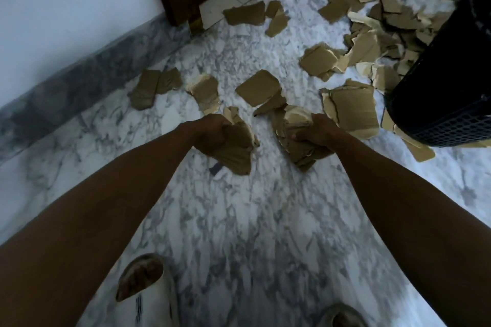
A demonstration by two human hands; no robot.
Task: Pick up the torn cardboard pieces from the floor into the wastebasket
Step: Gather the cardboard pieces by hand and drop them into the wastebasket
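Fig.: head view, person bending over marble floor (239, 220), both hands loaded w/ torn cardboard. Left hand (212, 130) has its grip clenched round a bunch of brown pieces (236, 151) that hang below the fist; right hand (316, 131) likewise grasps a thicker stack (297, 146), thumb over the top, edges splayed downward. Black mesh wastebasket (446, 87) stands at the right, just beside the right forearm; its opening is out of frame, so contents can't be judged.

Loose pieces lie on the floor ahead of the hands: one folded piece (155, 87) near the grey skirting, a flat one (259, 86) between the hands and farther off, a large sheet (350, 109) near the basket's base, and a dense heap (385, 29) beyond, partly behind the basket.

Step in hand, as judged: carry both loads to the basket and drop them in. To do it well: keep both grips tight, since ragged lower edges could shed scraps; bring the right load over the rim first, it being nearer, then the left; release only once fully above the opening. Much remains, approx. most of the litter. A slippered foot (140, 276) shows at bottom left.
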